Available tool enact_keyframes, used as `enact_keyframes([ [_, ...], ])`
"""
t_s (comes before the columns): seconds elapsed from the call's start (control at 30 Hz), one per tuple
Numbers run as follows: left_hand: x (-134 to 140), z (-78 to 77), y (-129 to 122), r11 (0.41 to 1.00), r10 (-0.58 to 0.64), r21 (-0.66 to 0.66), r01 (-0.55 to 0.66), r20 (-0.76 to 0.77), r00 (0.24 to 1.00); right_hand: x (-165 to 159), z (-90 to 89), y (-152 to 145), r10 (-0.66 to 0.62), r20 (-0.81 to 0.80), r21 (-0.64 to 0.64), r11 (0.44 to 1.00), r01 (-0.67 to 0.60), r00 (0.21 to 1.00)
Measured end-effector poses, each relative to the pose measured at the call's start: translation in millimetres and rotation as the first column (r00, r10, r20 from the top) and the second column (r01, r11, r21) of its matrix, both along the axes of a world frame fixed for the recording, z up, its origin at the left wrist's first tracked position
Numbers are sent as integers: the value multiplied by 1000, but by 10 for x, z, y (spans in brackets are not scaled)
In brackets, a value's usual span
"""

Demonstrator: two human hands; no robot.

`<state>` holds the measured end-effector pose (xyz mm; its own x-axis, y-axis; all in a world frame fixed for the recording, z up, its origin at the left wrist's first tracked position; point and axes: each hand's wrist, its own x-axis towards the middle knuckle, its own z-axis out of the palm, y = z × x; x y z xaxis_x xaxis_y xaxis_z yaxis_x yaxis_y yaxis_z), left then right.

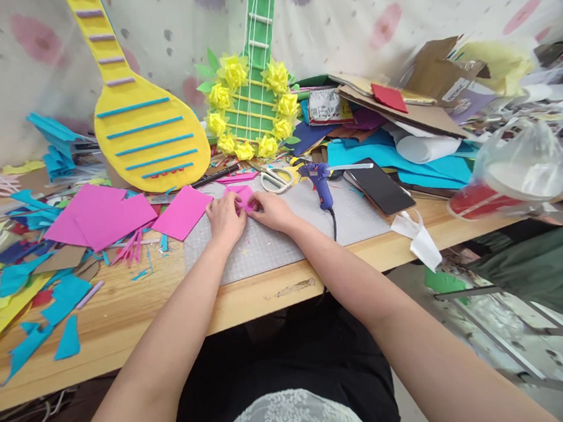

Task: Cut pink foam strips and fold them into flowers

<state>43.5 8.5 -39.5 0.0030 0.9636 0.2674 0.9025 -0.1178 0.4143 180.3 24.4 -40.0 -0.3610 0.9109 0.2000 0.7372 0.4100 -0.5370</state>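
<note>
Both my hands meet over the grey cutting mat [266, 256], closed on one small piece of magenta paper [239, 192]. My left hand [227, 220] pinches its left side, and my right hand [271, 211] grips its right side. The fingers hide part of the paper, so I cannot tell how it is folded. A square magenta sheet [184, 212] lies just left of my left hand. Beyond my right hand are scissors [277, 180] with pale handles and a blue glue gun [319, 183] with a glue stick in its back.
Larger magenta sheets [101, 216] and blue paper scraps [66, 297] cover the left of the table. Behind stand a yellow paper instrument [153, 134] and a green one [255, 109] ringed with yellow flowers. A phone [379, 186], a bagged cup [504, 181] and piled cardboard [432, 114] are at right.
</note>
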Motion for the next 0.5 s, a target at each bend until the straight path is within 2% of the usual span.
enact_keyframes([
  [0.17, -4, 4, -3, 1000, 11, -13, -12, -92, 996, 6, -26, 4, 17, 36, 36, 999, -18, 999],
  [0.5, -50, -5, -31, 1000, -6, 3, 7, -92, 996, 27, -15, 48, 30, 70, -38, 999, -28, 997],
])
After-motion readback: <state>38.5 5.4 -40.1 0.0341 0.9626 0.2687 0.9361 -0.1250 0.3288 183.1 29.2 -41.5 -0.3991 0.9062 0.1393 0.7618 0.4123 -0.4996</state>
